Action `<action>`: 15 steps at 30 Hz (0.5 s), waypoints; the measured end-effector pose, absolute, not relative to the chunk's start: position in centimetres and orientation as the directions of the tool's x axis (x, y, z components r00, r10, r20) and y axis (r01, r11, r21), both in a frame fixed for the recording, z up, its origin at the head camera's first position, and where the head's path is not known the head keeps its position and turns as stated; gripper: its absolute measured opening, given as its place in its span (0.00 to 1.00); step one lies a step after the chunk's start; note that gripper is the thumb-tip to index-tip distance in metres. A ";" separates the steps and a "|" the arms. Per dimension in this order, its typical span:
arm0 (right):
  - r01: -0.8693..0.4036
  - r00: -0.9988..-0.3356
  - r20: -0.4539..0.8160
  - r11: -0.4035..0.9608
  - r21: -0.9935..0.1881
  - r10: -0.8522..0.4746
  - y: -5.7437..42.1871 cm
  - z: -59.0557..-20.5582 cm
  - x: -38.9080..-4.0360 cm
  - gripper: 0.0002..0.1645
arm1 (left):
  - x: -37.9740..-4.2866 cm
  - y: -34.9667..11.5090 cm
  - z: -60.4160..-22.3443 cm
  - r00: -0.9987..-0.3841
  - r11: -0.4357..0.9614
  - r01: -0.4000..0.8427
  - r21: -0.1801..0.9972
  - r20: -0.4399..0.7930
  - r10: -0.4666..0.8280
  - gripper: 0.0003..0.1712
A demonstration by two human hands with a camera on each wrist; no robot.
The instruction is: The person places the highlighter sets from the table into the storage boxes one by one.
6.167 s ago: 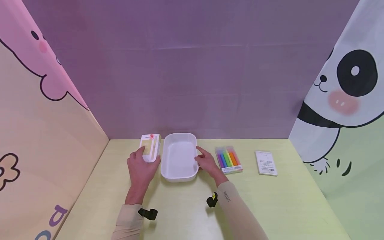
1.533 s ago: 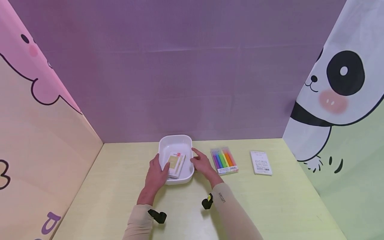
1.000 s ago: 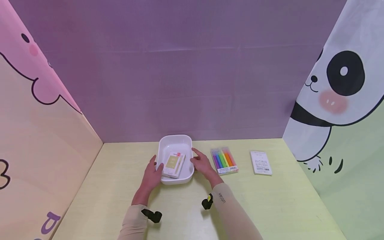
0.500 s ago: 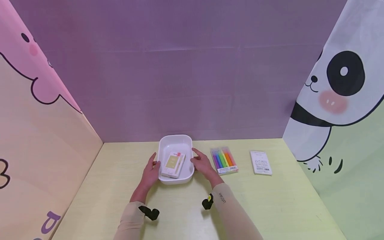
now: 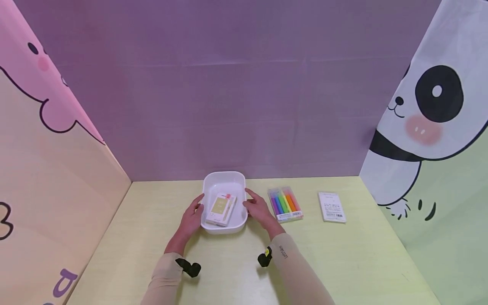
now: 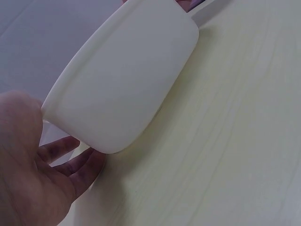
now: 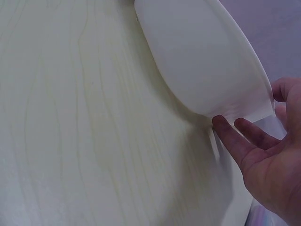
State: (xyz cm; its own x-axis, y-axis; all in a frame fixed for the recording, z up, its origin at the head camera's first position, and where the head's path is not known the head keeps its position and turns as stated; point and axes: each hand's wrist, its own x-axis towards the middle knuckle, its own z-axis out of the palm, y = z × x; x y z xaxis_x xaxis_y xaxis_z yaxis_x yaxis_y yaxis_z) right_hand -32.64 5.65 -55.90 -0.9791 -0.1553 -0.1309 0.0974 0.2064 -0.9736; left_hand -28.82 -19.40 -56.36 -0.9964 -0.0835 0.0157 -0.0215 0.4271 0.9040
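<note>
A white plastic bin (image 5: 225, 179) sits on the table toward the back wall. Inside its near half lies a small white-and-tan box (image 5: 221, 209) with a red label. My left hand (image 5: 191, 216) holds the bin's left side, thumb at the rim and fingers along the outer wall. On the opposite side my right hand (image 5: 261, 211) grips the rim. From the left wrist view, fingers (image 6: 87, 167) reach under the edge of the bin wall. In the right wrist view, fingertips (image 7: 221, 123) press low against the bin's outside and the thumb is at its rim.
Just right of my right hand lies a clear case of coloured markers (image 5: 285, 204). Farther right is a flat white pack (image 5: 331, 206) with printed text and a barcode. A purple backdrop (image 5: 244, 106) rises behind the table (image 5: 228, 275), with printed panels on both sides.
The white-and-tan box, earlier in my left hand left of the bin, now lies inside it. My left hand has let go of it and moved to the bin's left rim. The right hand stayed.
</note>
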 end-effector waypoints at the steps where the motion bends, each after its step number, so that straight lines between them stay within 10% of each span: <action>1: 0.095 -0.980 -0.128 0.203 -0.975 -0.155 5.7 -55.9 -32.6 0.33 | -28.9 -19.4 -56.4 -0.997 0.428 -0.022 0.904 0.014 -0.080 0.26; 15: 0.103 -0.974 -0.136 0.183 -0.978 -0.179 5.9 -55.8 -32.7 0.34 | -29.6 -19.8 -56.0 -1.000 0.447 -0.021 0.894 -0.011 -0.025 0.27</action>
State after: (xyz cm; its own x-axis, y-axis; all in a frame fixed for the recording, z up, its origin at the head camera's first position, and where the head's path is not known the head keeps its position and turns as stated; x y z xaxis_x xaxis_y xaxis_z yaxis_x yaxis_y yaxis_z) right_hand -32.74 5.92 -55.75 -0.9743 -0.1795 -0.1359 0.1028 0.1826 -0.9778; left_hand -29.58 -19.76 -56.02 -0.9996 -0.0255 -0.0112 -0.0214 0.4472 0.8942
